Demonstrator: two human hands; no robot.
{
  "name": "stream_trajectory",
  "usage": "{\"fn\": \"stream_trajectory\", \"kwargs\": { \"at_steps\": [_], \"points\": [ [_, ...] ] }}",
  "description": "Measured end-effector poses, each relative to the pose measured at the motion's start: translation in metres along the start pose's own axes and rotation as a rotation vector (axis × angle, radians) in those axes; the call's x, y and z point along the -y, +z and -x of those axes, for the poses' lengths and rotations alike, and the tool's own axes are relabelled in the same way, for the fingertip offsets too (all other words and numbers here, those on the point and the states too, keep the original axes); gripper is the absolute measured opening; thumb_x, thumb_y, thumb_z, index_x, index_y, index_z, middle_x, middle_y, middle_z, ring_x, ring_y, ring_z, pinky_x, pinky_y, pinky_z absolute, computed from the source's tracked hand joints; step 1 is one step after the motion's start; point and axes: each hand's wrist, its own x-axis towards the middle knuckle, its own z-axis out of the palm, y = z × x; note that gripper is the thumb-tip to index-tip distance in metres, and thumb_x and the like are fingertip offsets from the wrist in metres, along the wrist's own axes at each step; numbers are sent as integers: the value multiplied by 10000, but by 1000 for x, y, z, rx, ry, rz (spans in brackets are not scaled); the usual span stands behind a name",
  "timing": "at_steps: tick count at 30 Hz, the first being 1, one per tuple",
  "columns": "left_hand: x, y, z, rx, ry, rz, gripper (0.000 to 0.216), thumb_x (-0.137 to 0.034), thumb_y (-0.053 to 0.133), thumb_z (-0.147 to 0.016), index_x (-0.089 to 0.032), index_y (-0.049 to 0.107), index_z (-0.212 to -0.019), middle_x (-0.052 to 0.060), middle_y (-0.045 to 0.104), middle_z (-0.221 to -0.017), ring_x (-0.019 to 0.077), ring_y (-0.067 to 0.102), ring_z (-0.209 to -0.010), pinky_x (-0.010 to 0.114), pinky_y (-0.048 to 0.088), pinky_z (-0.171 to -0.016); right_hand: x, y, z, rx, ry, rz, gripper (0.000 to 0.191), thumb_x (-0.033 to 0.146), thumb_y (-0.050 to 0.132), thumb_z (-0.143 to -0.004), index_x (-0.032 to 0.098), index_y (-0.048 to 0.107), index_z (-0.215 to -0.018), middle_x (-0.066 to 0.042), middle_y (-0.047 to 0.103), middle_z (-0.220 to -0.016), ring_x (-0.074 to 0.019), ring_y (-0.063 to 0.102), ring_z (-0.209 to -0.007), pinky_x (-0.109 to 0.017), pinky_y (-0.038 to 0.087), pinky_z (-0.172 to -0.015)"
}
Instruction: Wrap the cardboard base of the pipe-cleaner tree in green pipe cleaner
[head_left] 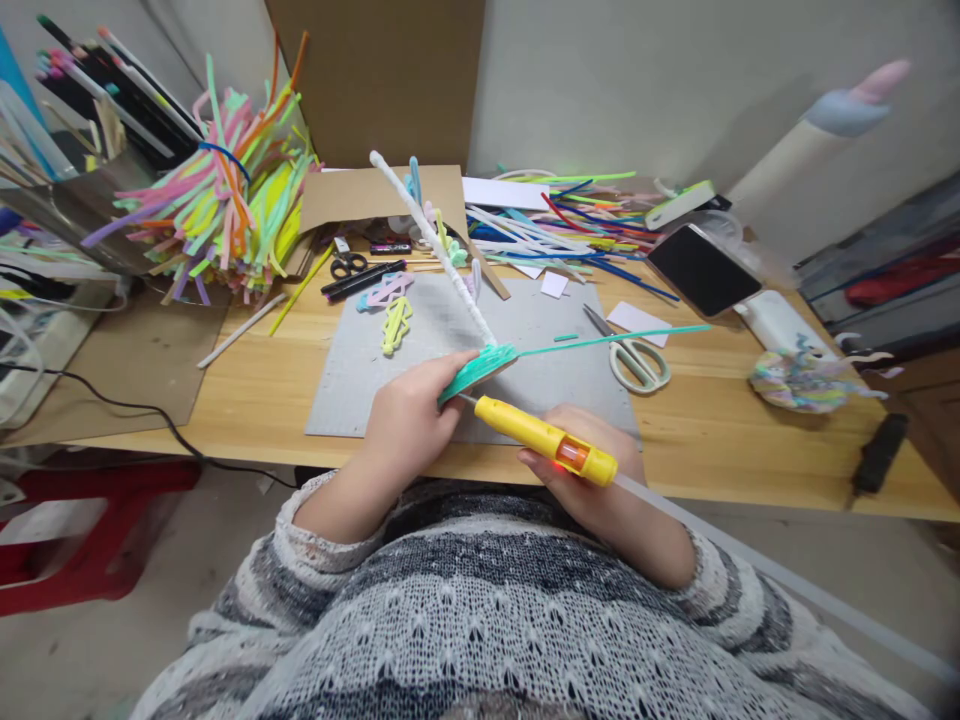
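Note:
Between the fingers of my left hand (412,410) is a small flat base covered in teal pipe cleaner (480,372), held tilted above the grey mat. From it a white fuzzy stem (431,240) rises up and to the left, and a loose teal pipe cleaner strand (615,340) runs out to the right. My right hand (592,460) is wrapped round a yellow hot glue gun (544,438) with a glowing orange window. Its nozzle meets or nearly meets the underside of the base. A long clear glue stick (750,550) sticks out of its back.
On the grey cutting mat (352,390) lie yellow and pink-blue pipe cleaner shapes (396,325). Pale-handled scissors (637,360) and a phone (705,270) are to the right. Pipe cleaner bundles (232,190) crowd the back left; a black cable (165,420) hangs over the front edge.

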Motion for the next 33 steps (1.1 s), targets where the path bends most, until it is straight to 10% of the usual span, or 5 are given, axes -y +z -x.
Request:
{"fn": "stream_trajectory", "kwargs": {
  "at_steps": [33],
  "points": [
    [3, 0, 1, -20, 3, -6, 377, -180, 571, -867, -234, 585, -1240, 41, 692, -1179, 190, 665, -1052, 354, 544, -906, -5, -8, 2, -164, 98, -23, 230, 249, 630, -862, 205, 487, -689, 38, 453, -629, -103, 447, -570, -276, 342, -524]
  ]
}}
